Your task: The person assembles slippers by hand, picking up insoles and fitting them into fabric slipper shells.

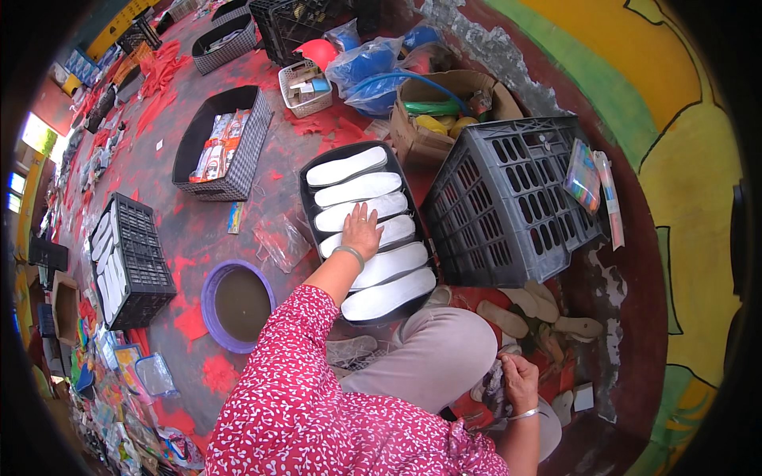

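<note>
White insoles (394, 263), set centrally in a black tray (307, 194), are touched by the outspread left hand (363, 236). Toward half past four, the right hand (521, 378) is curled; its contents cannot be told. The red-blotched floor (176, 230) is bounded at three o'clock by a painted wall (686, 198).

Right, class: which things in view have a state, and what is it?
White insoles, lying in a row
Left hand, spread, touching the insoles
Right hand, curled, grip unclear
Black tray, open, filled
Purple basin, upright, holding murky liquid
Cardboard box, open, filled
Checked basket, open, holding packets
</note>
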{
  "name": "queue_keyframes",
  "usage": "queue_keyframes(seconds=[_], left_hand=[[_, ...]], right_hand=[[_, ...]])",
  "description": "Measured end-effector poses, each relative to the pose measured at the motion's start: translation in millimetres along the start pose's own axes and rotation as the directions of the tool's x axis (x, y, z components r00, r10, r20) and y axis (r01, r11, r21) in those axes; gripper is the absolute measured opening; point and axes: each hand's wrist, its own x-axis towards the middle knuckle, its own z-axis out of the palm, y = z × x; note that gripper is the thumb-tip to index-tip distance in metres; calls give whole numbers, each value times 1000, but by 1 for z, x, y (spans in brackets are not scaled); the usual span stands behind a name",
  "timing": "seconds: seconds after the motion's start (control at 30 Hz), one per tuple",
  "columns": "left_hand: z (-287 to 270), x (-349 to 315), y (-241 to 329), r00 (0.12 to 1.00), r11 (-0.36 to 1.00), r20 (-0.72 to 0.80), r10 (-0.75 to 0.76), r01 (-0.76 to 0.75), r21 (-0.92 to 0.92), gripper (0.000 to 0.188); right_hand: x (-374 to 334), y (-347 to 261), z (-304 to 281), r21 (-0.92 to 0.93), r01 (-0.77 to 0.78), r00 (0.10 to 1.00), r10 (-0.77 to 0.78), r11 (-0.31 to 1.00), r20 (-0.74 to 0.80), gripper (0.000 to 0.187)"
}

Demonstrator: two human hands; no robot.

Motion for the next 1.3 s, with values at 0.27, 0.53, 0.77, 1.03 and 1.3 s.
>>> queue_keyframes(seconds=[0.27, 0.53, 0.77, 1.03, 1.3], left_hand=[[-10, -3, 4, 980, 995, 191, -47, 29, 96, 58], [3, 17, 1, 962, 992, 270, -33, -2, 127, 56], [35, 51, -45, 962, 998, 270, 49, -55, 16, 62], [-70, -8, 58, 888, 814, -306, 344, -444, -374, 32], [-215, -224, 252, 313, 266, -39, 949, -859, -438, 59]], right_hand=[[-3, 1, -2, -71, 59, 998, -59, 996, 0, 19], [-7, 15, -7, -158, 53, 997, -63, 986, -53, 23], [-20, -6, -15, -262, 42, 999, -40, 964, 12, 31], [-37, 26, -14, -57, 72, 996, -69, 996, 48, 35], [-56, -6, 11, 718, 86, 995, -28, 690, -92, 31]])
